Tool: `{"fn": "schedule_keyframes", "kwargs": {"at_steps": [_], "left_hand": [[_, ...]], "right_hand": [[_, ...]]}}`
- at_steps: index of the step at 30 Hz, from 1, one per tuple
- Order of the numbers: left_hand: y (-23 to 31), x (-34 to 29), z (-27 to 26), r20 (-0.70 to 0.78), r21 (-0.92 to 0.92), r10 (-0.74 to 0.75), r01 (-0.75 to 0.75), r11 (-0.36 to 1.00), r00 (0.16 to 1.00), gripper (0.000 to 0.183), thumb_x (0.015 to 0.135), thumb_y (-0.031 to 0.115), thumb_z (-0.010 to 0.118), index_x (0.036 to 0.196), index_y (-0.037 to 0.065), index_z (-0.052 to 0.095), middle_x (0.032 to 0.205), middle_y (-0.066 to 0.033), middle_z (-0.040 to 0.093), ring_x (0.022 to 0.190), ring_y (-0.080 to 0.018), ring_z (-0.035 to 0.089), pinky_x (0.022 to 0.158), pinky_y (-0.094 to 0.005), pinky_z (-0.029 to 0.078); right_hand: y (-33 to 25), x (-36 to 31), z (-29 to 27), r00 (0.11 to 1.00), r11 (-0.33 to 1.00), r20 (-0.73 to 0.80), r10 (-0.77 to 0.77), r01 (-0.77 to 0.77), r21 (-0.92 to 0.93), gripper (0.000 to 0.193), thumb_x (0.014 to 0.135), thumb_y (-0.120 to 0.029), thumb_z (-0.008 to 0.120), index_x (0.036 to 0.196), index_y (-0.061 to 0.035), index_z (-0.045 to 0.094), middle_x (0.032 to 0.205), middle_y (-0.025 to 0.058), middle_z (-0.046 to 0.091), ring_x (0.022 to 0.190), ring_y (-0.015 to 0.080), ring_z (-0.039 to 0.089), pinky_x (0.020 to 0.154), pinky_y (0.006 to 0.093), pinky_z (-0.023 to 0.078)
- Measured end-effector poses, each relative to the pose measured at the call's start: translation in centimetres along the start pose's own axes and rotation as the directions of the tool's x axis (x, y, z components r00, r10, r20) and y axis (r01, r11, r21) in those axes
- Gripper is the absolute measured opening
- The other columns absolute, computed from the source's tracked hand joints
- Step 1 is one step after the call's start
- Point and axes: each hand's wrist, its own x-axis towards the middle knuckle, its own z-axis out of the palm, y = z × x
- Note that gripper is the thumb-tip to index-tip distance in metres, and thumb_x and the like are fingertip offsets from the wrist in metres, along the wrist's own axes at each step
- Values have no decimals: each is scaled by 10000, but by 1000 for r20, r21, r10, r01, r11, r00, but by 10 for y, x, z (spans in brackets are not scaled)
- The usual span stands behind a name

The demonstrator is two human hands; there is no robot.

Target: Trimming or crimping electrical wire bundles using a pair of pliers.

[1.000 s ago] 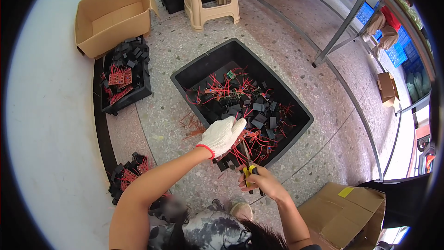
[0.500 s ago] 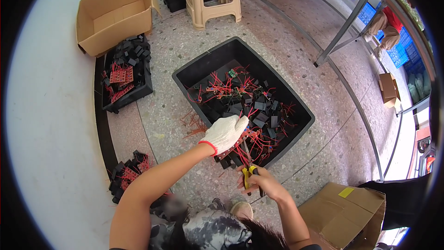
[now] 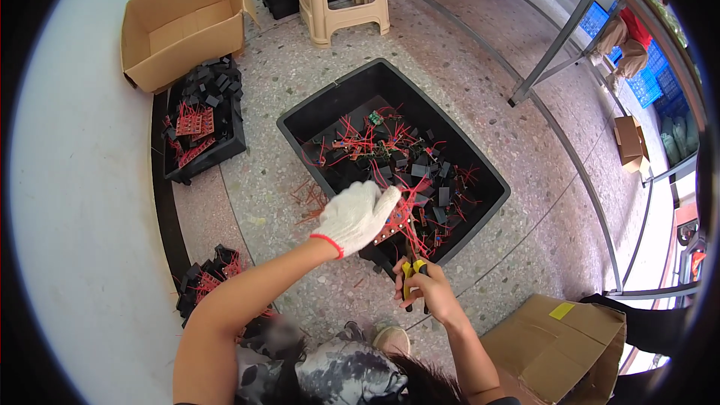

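Note:
My left hand [image 3: 351,216], in a white knit glove with a red cuff, is closed on a red circuit board [image 3: 392,228] with red wires. It holds the board over the near end of a black plastic bin [image 3: 457,129]. Just right of the board, my bare right hand [image 3: 438,290] grips pliers [image 3: 409,273] with yellow-and-black handles. The metal tips reach up among the wires at the board's edge; whether they bite a wire is too small to tell. Below, the bin holds many black blocks [image 3: 444,196] and loose boards with red wires [image 3: 367,139].
Cut red wires [image 3: 309,199] lie left of the bin. A second black bin [image 3: 217,161] of boards stands by the wall, behind it an open carton [image 3: 184,26]. Another pile [image 3: 214,281] lies at near left. A beige stool [image 3: 345,19] and a carton [image 3: 551,337] flank the area.
My left hand has shifted slightly left and turned the board, so more of its face shows. The pliers have moved a little right and are held more upright.

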Motion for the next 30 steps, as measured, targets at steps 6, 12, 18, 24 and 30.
{"fn": "schedule_keyframes", "kwargs": {"at_steps": [6,12,18,24,30], "left_hand": [[5,-8,2,186,-230,-115,157,961,976,610,1058,526,316,995,-2,614,1002,-283,645,993,-499,596,853,-529,461],[-12,-5,18,108,-426,-26,70,902,994,615,1062,507,308,1030,-46,576,984,-306,627,1004,-518,572,847,-494,452],[-10,-1,16,177,-467,-137,206,860,975,587,1066,486,338,1049,-50,576,988,-293,629,964,-515,556,866,-476,455],[-16,-1,23,170,-450,-92,160,879,981,587,1060,519,372,1079,-30,582,886,-197,636,760,-324,621,692,-408,487],[-7,-2,7,412,-623,-204,437,648,888,552,1055,540,419,1130,29,613,932,-71,656,748,-156,623,645,-343,503]], "right_hand": [[5,8,7,994,995,81,70,-75,59,306,861,-74,482,1141,8,574,876,97,629,749,210,666,623,328,588],[11,10,-22,898,890,431,83,-261,373,433,875,-99,481,1283,28,552,968,134,662,859,239,694,714,354,607],[12,3,-4,977,992,177,121,-123,0,513,895,-101,462,1391,29,484,1073,151,651,1039,268,679,941,435,590],[9,9,-3,975,992,191,115,-124,35,507,893,-59,485,1392,32,470,1080,159,626,999,276,678,882,406,603],[11,11,-15,968,974,235,90,-135,183,541,862,-96,505,1377,63,465,1110,174,623,1019,311,679,912,446,613]]}}
